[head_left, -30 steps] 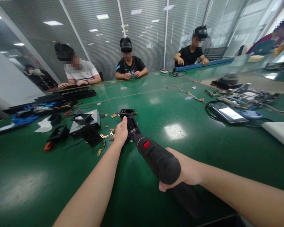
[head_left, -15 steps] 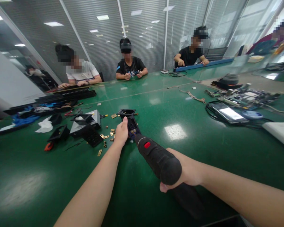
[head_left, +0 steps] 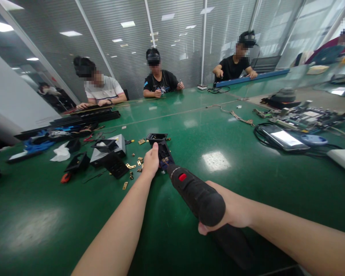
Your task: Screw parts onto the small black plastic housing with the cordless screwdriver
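My left hand [head_left: 151, 160] is closed around the left side of a black plastic housing [head_left: 164, 151], thumb on top. In my right hand [head_left: 228, 207] is a black cordless drill [head_left: 195, 191] with a red switch; I grip it by the handle. The drill's front end points into the near part of the housing, where small brass-coloured parts show. Its exact contact there is too small to make out. Just beyond stands a second black housing [head_left: 157, 138]. Loose brass plates [head_left: 125, 185] and small screws lie left of my left hand.
To the left are a grey box [head_left: 121, 145], black frames [head_left: 77, 162], a white tissue [head_left: 61, 152] and blue gloves [head_left: 38, 144]. On the right lie a phone [head_left: 284, 138] with cables and a circuit board [head_left: 307, 117]. Several people sit across the green table [head_left: 186, 249].
The view has shifted slightly, so most things sit a little further right. Both hands keep their hold on the housing and the drill. The middle person's hands across the table have moved apart.
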Demonstrator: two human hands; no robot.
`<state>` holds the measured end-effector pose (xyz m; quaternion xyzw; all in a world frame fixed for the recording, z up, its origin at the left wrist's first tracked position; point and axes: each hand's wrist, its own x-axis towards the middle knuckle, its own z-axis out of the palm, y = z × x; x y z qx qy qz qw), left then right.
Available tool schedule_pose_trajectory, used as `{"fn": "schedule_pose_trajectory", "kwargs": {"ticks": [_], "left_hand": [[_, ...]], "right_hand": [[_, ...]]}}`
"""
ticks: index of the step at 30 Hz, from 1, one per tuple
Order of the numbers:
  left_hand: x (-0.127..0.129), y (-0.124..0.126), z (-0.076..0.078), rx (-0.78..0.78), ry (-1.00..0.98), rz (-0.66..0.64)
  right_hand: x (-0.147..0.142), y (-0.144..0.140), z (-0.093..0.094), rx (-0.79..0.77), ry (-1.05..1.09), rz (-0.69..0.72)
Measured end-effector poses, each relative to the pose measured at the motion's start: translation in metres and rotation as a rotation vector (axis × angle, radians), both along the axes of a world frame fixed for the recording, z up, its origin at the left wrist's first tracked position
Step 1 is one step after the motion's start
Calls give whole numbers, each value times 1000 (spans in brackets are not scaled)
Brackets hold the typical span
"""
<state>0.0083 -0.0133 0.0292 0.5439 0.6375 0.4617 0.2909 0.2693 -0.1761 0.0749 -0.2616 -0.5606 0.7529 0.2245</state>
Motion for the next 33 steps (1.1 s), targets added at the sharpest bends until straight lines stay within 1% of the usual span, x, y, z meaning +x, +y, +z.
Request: {"fn": "schedule_pose_trajectory", "kwargs": {"ticks": [3, 7, 13, 18, 20, 26, 29, 33], "left_hand": [[1, -1, 1, 9, 5, -4], [0, 0, 1, 16, 36, 2], [-2, 3, -4, 11, 36, 17], [-3, 5, -6, 8, 18, 20], [-3, 5, -6, 11, 14, 20], [-3, 5, -6, 6, -11, 12], [-4, 5, -7, -9, -29, 10], [-4, 7, -8, 9, -38, 24]], "right_hand": [[-1, 0, -1, 24, -9, -14], [-2, 0, 0, 11, -19, -8], [-2, 0, 3, 4, 16, -3], [-2, 0, 1, 59, 48, -15], [-2, 0, 0, 56, 57, -12], [-3, 1, 5, 21, -1, 4], [-2, 1, 8, 10, -27, -5], [-2, 1, 8, 19, -73, -28]]}}
